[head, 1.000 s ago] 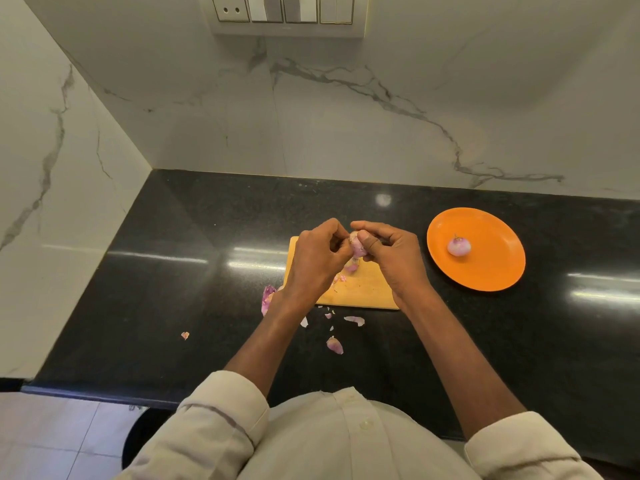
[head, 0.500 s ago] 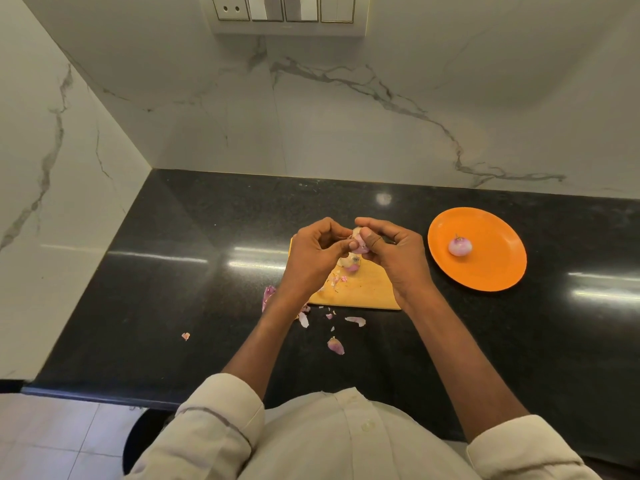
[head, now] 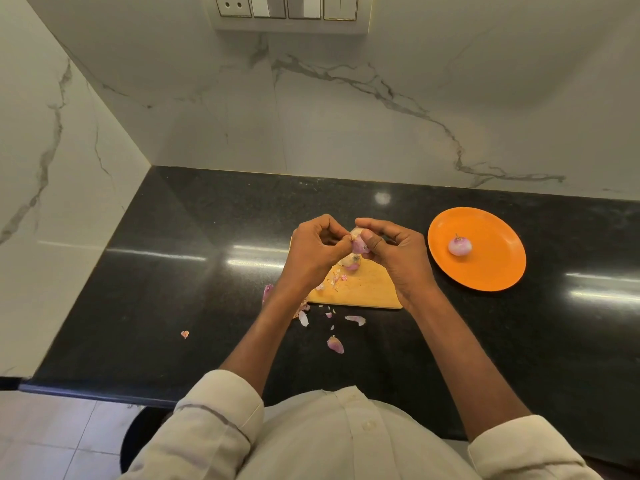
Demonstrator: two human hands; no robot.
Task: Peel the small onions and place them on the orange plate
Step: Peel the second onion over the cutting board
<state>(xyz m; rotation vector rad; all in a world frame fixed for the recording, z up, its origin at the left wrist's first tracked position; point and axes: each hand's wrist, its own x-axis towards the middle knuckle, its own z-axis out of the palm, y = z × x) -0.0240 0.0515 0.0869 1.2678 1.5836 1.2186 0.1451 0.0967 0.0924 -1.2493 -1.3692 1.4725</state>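
Observation:
A small pinkish onion (head: 358, 243) is held above the wooden cutting board (head: 363, 289). My right hand (head: 394, 252) grips it between thumb and fingers. My left hand (head: 317, 249) pinches the onion's skin at its left side. Another small onion (head: 352, 263) lies on the board just beneath, partly hidden by my hands. One peeled onion (head: 459, 245) sits in the middle of the orange plate (head: 491, 271), to the right of the board.
Loose onion skins (head: 335, 344) lie scattered on the black counter (head: 173, 271) in front of and left of the board. Marble walls close the counter at the back and left. A switch panel (head: 287, 10) is on the back wall.
Both hands have stayed over the board, working at the onion's skin; the onion has turned slightly in my fingers and the second onion on the board has come into view.

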